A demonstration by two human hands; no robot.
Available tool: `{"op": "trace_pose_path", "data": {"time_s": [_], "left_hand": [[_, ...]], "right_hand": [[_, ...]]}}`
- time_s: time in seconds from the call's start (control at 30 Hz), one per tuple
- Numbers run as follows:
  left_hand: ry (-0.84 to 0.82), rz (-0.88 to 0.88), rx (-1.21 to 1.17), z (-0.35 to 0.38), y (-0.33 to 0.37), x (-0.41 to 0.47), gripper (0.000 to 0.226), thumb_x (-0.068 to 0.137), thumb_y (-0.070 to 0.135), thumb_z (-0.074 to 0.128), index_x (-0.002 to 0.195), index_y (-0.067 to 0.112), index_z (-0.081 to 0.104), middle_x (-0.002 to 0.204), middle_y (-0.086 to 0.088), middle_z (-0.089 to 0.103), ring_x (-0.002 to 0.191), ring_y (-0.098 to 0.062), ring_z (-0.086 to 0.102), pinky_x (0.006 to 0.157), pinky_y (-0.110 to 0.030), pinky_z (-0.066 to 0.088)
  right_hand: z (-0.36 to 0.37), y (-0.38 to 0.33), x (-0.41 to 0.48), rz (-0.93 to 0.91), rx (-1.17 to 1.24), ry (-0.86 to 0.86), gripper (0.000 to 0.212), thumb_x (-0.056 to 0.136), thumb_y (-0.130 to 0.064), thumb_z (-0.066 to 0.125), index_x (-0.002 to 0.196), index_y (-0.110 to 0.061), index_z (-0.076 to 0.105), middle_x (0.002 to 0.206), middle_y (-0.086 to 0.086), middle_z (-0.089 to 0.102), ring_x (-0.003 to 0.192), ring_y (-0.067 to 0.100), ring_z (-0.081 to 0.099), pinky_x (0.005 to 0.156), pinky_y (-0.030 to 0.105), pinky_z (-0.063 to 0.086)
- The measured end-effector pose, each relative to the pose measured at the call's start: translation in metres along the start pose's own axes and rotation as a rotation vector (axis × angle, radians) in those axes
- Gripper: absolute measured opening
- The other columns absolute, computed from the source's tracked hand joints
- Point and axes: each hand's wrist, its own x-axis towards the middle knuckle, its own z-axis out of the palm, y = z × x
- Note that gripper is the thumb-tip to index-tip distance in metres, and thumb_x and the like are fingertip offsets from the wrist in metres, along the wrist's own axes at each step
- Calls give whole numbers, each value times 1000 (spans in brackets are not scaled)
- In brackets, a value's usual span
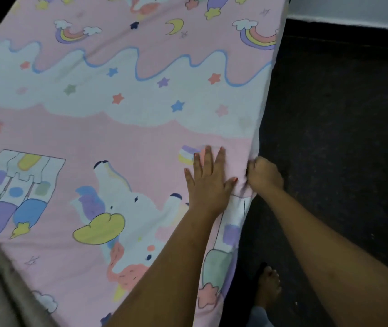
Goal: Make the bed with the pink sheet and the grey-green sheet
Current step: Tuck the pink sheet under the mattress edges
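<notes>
The pink sheet, printed with unicorns, rainbows and stars, lies spread flat over the bed, covering it up to its right edge, where the cloth folds down over the side. The left hand rests palm-down on the sheet near that right edge, fingers spread and flat. Just beside it, the right hand is curled into a fist at the edge, bunching the sheet's hanging border in its grasp. The grey-green sheet lies crumpled at the bed's near left corner. A bare foot stands on the dark floor beside the bed.
</notes>
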Motion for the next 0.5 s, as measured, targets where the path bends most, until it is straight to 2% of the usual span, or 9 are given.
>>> {"op": "trace_pose_path", "data": {"time_s": [0.07,0.1,0.17,0.23,0.3,0.37,0.43,0.5], "left_hand": [[35,0,22,-4,14,16,67,99,47,30,151,27,-8,159,0,-14,146,-26,-14,116,-50,-4],[35,-1,31,-7,20,22,67,99,46,30,151,27,-8,159,0,-13,146,-25,-14,116,-50,-4],[2,-16,47,-14,31,36,66,99,46,30,151,27,-7,159,0,-14,146,-25,-15,115,-51,-4],[-46,-45,48,-23,40,48,67,99,46,31,151,28,-7,159,1,-16,146,-25,-15,115,-53,-3],[-85,-81,40,-30,46,59,68,99,46,33,151,29,-8,159,0,-17,146,-26,-16,115,-54,0],[-125,-119,38,-36,53,70,69,99,45,34,150,29,-10,158,0,-19,145,-27,-16,114,-55,1],[-155,-130,42,-39,59,81,70,99,45,33,150,29,-12,157,-1,-22,145,-28,-18,114,-56,1],[-149,-133,33,-41,67,95,70,99,45,32,150,29,-13,157,-1,-24,145,-28,-19,115,-56,0]], "right_hand": [[-13,17,11,-98,-477,53,22,94,-23,39,97,-15,60,102,7,65,95,28,61,88,39,37],[-17,25,16,-118,-591,54,20,93,-21,41,97,-16,60,101,4,65,94,26,62,88,40,36],[-19,30,27,-99,-657,38,20,94,-24,42,98,-19,62,101,2,65,94,23,61,89,41,35],[-17,17,31,-9,-593,-44,25,96,-29,40,96,-21,63,103,2,65,97,22,60,91,43,33],[-14,6,33,108,-440,-216,30,97,-36,38,100,-19,63,107,4,62,102,23,57,95,42,36],[-20,3,40,142,-262,-416,33,96,-40,40,106,-16,61,110,8,60,103,25,57,95,43,44],[-39,3,52,115,-53,-556,26,96,-34,45,95,-13,61,102,10,61,93,23,59,89,40,50],[-63,-3,66,110,166,-532,23,97,-28,48,87,-12,60,97,13,61,83,20,57,77,33,49]]}}
